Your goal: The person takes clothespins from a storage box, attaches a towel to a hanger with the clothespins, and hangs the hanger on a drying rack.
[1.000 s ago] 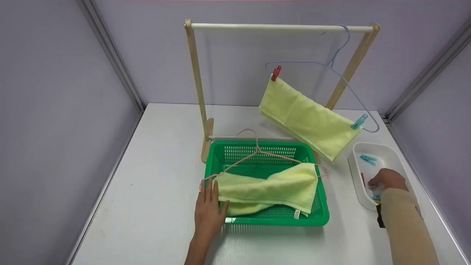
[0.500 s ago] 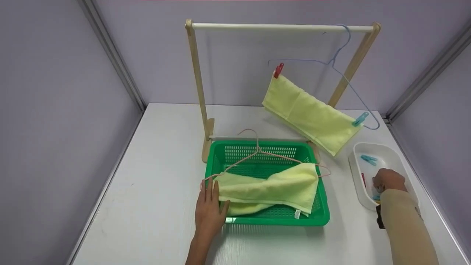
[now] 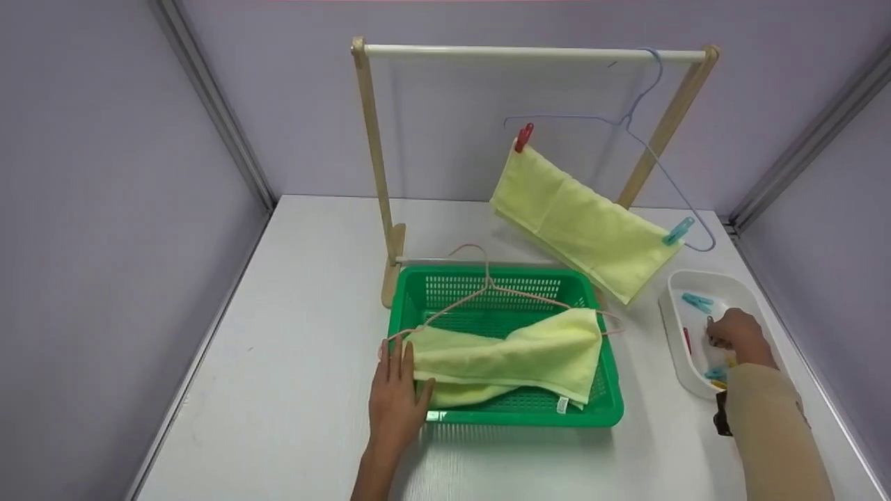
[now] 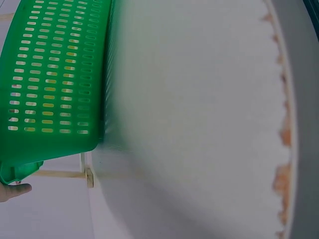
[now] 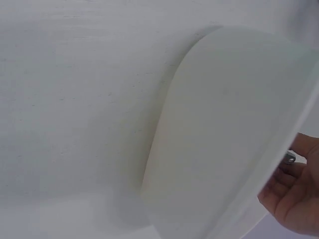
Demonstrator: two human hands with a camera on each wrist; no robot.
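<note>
My left hand (image 3: 397, 400) rests with straight fingers on the left rim of the green basket (image 3: 518, 417), its fingertips at the end of the pink hanger (image 3: 456, 304) and the corner of the yellow towel (image 3: 498, 358). That towel lies folded over the hanger's lower part, across the basket. Over the white bin (image 3: 672, 327) at the right, my right hand (image 3: 741, 334) pinches a small grey clothespin (image 5: 289, 158), mostly hidden by the fingers. Inside the bin lie a blue clothespin (image 3: 697, 302), a red one (image 3: 687, 341), and blue and yellow ones near my wrist.
Behind the basket stands a wooden rack with a white bar (image 3: 529, 52). From it hangs a blue hanger (image 3: 668, 174) with a second yellow towel (image 3: 581, 219), held by a red clothespin (image 3: 523, 138) and a teal clothespin (image 3: 679, 231). Grey panels enclose the white table (image 3: 278, 313).
My right hand has lifted slightly from among the clothespins, and a grey clothespin now shows at its fingertips. The hanging towel sways a little. My left hand stays put.
</note>
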